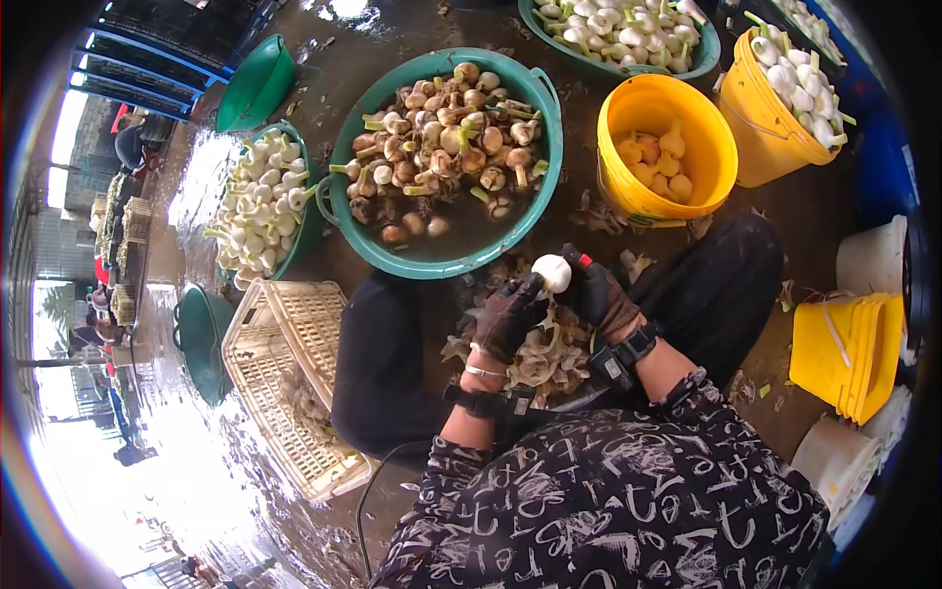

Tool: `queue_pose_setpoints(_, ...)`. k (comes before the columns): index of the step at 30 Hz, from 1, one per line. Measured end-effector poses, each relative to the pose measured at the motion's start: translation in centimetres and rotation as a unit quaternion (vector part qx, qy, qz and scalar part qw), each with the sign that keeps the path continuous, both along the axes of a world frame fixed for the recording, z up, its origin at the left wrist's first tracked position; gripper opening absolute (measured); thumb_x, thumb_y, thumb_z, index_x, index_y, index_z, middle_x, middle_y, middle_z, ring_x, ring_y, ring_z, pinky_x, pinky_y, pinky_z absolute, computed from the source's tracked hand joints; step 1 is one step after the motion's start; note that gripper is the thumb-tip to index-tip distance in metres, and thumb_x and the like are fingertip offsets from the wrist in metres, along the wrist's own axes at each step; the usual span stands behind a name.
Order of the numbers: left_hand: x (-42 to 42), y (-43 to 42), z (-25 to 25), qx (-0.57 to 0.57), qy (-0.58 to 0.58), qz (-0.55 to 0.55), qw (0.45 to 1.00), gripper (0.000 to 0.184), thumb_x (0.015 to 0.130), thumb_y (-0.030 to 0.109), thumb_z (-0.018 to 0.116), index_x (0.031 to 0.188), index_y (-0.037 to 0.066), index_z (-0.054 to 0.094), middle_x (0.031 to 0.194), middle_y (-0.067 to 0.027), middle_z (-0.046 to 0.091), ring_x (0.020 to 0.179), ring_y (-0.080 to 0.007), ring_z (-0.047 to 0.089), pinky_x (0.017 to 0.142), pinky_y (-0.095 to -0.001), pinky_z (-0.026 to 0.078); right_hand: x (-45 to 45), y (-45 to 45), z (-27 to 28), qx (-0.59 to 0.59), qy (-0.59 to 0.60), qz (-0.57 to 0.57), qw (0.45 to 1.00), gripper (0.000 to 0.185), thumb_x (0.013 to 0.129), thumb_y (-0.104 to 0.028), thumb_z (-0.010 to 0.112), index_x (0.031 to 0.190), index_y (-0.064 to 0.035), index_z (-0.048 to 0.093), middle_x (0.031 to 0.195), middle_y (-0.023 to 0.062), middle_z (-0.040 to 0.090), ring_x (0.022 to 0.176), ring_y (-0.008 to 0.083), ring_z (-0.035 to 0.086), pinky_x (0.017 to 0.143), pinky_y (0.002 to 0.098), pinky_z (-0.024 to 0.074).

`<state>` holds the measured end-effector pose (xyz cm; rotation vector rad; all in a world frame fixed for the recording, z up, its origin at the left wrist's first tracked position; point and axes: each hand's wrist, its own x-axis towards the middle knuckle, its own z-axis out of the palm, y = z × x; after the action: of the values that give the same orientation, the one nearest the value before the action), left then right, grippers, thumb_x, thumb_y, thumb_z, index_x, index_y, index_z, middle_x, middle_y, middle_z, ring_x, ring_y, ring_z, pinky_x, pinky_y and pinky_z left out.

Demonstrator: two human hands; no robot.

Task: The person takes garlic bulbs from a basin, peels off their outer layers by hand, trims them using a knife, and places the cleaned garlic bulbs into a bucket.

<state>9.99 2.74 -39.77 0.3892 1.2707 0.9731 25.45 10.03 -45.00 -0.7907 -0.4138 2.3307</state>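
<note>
The gloved left hand (pixel 510 316) pinches a white bulb (pixel 551 274) at its fingertips. Just beside the bulb, toward three o'clock, the gloved right hand (pixel 597 294) is curled; a small red item (pixel 586 260) shows at its fingers, but I cannot tell what it grips. Peelings (pixel 540 361) lie at six o'clock from the bulb. Farther off, a green tub (pixel 551 162) of brownish bulbs stands at eleven, a yellow bucket (pixel 667 96) at one and a pale crate (pixel 260 393) between eight and nine. Beyond, a fuller yellow bucket (pixel 765 147) stands toward two.
</note>
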Motion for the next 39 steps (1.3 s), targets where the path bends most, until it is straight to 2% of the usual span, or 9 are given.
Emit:
queue_pose_setpoints(5, -1.3, -0.6, 0.9, 0.344, 0.336, -0.087, 0.873, 0.014, 0.09, 0.02, 0.056, 0.094, 0.007, 0.061, 0.091, -0.0005, 0.06, 0.079, -0.0068, 0.055, 0.063, -0.0221, 0.046, 0.2, -0.2, -0.9, -0.004, -0.011, -0.026, 1.0, 0.029, 0.096, -0.03, 0.046, 0.102, -0.0049, 0.059, 0.095, 0.0019, 0.061, 0.084, 0.0106, 0.057, 0.071, 0.0246, 0.0487)
queue_pose_setpoints(13, -0.5, 0.5, 2.1, -0.011, 0.033, 0.047, 0.998, 0.022, 0.088, 0.024, 0.061, 0.092, 0.003, 0.059, 0.072, 0.0011, 0.057, 0.059, -0.0073, 0.051, 0.055, -0.0207, 0.042, -0.1, 0.1, -0.4, -0.039, 0.101, -0.009, 0.994, 0.03, 0.095, -0.029, 0.047, 0.11, -0.0051, 0.056, 0.103, 0.0051, 0.061, 0.094, 0.016, 0.059, 0.083, 0.0295, 0.0492)
queue_pose_setpoints(17, 0.2, -0.2, 0.7, 0.053, 0.067, 0.051, 0.995, 0.017, 0.083, 0.02, 0.065, 0.09, 0.005, 0.061, 0.071, 0.0021, 0.056, 0.059, -0.0066, 0.05, 0.055, -0.0198, 0.041, 0.2, 0.0, -1.4, -0.069, 0.075, 0.003, 0.995, 0.03, 0.095, -0.028, 0.046, 0.11, -0.0038, 0.056, 0.103, 0.0054, 0.062, 0.095, 0.0163, 0.059, 0.083, 0.0298, 0.0489)
queue_pose_setpoints(20, -0.1, -1.4, 3.5, 0.224, 0.001, 0.001, 0.975, 0.021, 0.086, 0.022, 0.064, 0.086, 0.002, 0.06, 0.077, -0.0022, 0.058, 0.064, -0.0091, 0.054, 0.057, -0.0226, 0.044, 0.9, 0.1, -4.7, 0.273, -0.159, -0.005, 0.949, 0.032, 0.096, -0.028, 0.044, 0.108, -0.0005, 0.056, 0.102, 0.0063, 0.062, 0.093, 0.0157, 0.059, 0.081, 0.0295, 0.0488)
queue_pose_setpoints(22, -2.1, -1.7, 4.5, 0.194, -0.103, -0.05, 0.974, 0.02, 0.086, 0.019, 0.064, 0.091, 0.0, 0.062, 0.082, -0.0047, 0.061, 0.071, -0.0091, 0.056, 0.064, -0.0231, 0.046, 1.6, 0.5, -5.4, -0.073, 0.031, -0.032, 0.996, 0.031, 0.094, -0.032, 0.047, 0.105, -0.0049, 0.058, 0.102, 0.0094, 0.062, 0.095, 0.0182, 0.059, 0.079, 0.0335, 0.0502)
queue_pose_setpoints(25, -4.6, 0.4, 3.3, 0.129, 0.131, -0.287, 0.94, 0.028, 0.085, 0.018, 0.064, 0.107, 0.0, 0.062, 0.095, -0.0055, 0.065, 0.084, -0.0099, 0.058, 0.076, -0.0254, 0.047, 1.8, 2.2, 0.9, -0.101, 0.135, -0.071, 0.983, 0.041, 0.093, -0.036, 0.047, 0.115, -0.0024, 0.053, 0.109, 0.0103, 0.06, 0.094, 0.0197, 0.059, 0.076, 0.032, 0.0505)
queue_pose_setpoints(28, -7.1, 4.5, -3.2, 0.128, 0.319, -0.047, 0.938, 0.04, 0.081, 0.028, 0.068, 0.104, -0.004, 0.062, 0.088, -0.0085, 0.066, 0.081, -0.0119, 0.059, 0.072, -0.0279, 0.048, 3.3, 4.9, 6.2, -0.067, 0.384, -0.143, 0.91, 0.051, 0.092, -0.041, 0.046, 0.124, -0.0004, 0.046, 0.117, 0.0129, 0.056, 0.101, 0.0252, 0.056, 0.082, 0.0374, 0.0492)
queue_pose_setpoints(36, -9.2, 16.7, -17.3, 0.152, 0.327, -0.199, 0.911, 0.044, 0.079, 0.025, 0.061, 0.113, -0.003, 0.056, 0.116, -0.0137, 0.058, 0.084, -0.0266, 0.064, 0.075, -0.029, 0.051, 1.2, 3.7, 3.4, -0.014, -0.052, -0.033, 0.998, 0.071, 0.084, -0.068, 0.038, 0.108, -0.0036, 0.058, 0.09, 0.0092, 0.065, 0.076, 0.0209, 0.063, 0.064, 0.031, 0.05)
queue_pose_setpoints(39, -7.9, 15.1, -14.3, 0.326, 0.588, -0.277, 0.687, 0.037, 0.078, 0.018, 0.065, 0.11, 0.001, 0.059, 0.103, -0.0115, 0.064, 0.079, -0.0229, 0.065, 0.069, -0.0297, 0.053, 0.7, 2.8, 3.3, 0.026, -0.232, -0.019, 0.972, 0.064, 0.084, -0.064, 0.046, 0.102, -0.0047, 0.06, 0.078, 0.002, 0.061, 0.062, 0.013, 0.057, 0.055, 0.025, 0.0454)
